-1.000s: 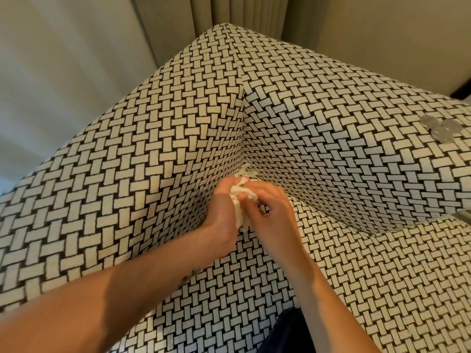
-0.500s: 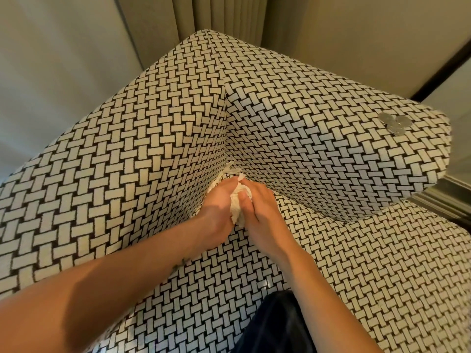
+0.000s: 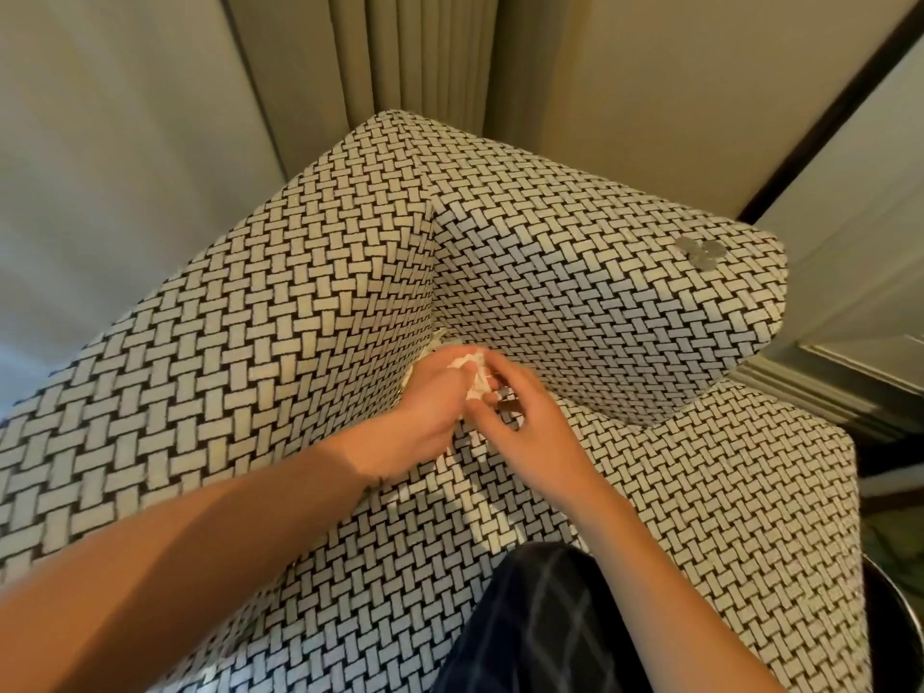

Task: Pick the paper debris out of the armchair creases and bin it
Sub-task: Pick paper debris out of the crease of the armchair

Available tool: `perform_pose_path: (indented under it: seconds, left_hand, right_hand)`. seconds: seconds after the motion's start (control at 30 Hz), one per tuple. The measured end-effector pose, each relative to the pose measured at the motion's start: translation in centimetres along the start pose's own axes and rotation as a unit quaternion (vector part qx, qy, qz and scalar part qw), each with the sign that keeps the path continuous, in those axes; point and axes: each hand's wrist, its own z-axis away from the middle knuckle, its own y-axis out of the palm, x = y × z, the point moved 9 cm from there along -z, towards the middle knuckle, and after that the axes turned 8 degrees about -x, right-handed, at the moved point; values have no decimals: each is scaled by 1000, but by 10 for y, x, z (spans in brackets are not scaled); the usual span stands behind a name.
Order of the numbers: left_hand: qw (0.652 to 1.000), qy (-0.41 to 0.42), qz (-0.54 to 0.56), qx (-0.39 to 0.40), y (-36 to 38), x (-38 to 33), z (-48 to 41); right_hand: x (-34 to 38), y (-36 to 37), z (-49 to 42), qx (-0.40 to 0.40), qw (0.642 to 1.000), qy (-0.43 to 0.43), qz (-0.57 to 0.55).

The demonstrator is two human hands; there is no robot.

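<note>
Head view looks down into the back corner of a black-and-white basket-weave armchair point(image 3: 300, 342), where the backrest, the arm and the seat meet near the middle of the frame. The paper debris point(image 3: 472, 373), a crumpled white wad, sits just above that corner crease between both hands. The left hand point(image 3: 425, 417) comes in from 8 o'clock with its fingers curled round the wad from the left side. The right hand point(image 3: 530, 422) comes in from 5 o'clock and pinches the same wad with its fingertips, the other fingers loosely spread. A small pale scrap point(image 3: 436, 341) pokes out of the crease just at 11 o'clock of the wad. On top of the arm at 2 o'clock lie a few coins point(image 3: 700, 252), touching one another. Pleated curtains point(image 3: 415, 57) hang at 12 o'clock behind the chair. A knee in dark checked cloth point(image 3: 550, 622) rests on the seat at 6 o'clock.
</note>
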Motion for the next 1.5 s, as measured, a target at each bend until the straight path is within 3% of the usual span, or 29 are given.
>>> perform_pose_path:
  seconds: [0.2, 0.53, 0.83, 1.0, 1.2, 1.5]
  left_hand:
    - [997, -29, 20, 74, 21, -4, 27]
    - [954, -95, 191, 211, 86, 1, 93]
    - [955, -101, 174, 217, 140, 23, 142]
    - [946, -125, 181, 240, 185, 44, 164]
    - [936, -151, 193, 251, 244, 76, 189]
    - [918, -201, 170, 296, 346, 144, 216]
  right_hand:
    - [13, -17, 25, -16, 999, -33, 11]
    - [13, -75, 62, -108, 994, -11, 0]
    - [2, -135, 108, -156, 987, -8, 41]
    - [-20, -183, 145, -231, 973, -7, 5]
    - [-58, -232, 179, -305, 952, 14, -14]
    - [-134, -315, 224, -370, 925, 63, 61]
